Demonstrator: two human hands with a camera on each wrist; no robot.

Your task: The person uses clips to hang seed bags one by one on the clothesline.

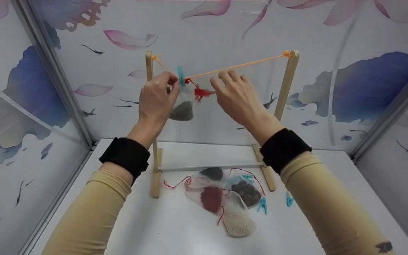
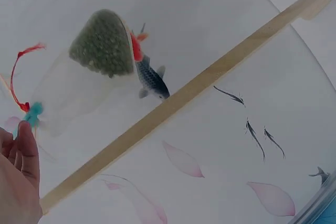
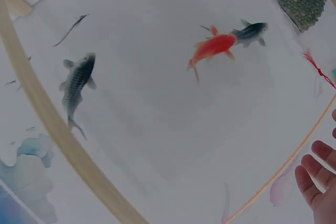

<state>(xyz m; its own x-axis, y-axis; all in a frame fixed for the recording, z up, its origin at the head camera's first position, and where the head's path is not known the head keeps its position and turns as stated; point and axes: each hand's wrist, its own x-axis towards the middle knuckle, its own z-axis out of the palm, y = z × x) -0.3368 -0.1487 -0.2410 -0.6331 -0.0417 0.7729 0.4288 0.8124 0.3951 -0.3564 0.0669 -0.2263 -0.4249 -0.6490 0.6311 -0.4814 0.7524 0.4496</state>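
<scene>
A mesh drawstring bag of green beans hangs from the orange string, held by a blue clothespin. My left hand pinches the end of that clothespin with thumb and fingertips, as the clothespin in the left wrist view shows. From the bag's neck a red cord with a tassel sticks out toward the right. Just beyond it is my right hand, its fingers loosely bent and apart below the string. In the right wrist view those fingers hold nothing.
Two wooden posts carry the string, joined low by a pale crossbar. On the white table lie several filled mesh bags, including one with red contents and one with pale grains. Blue clothespins lie beside them.
</scene>
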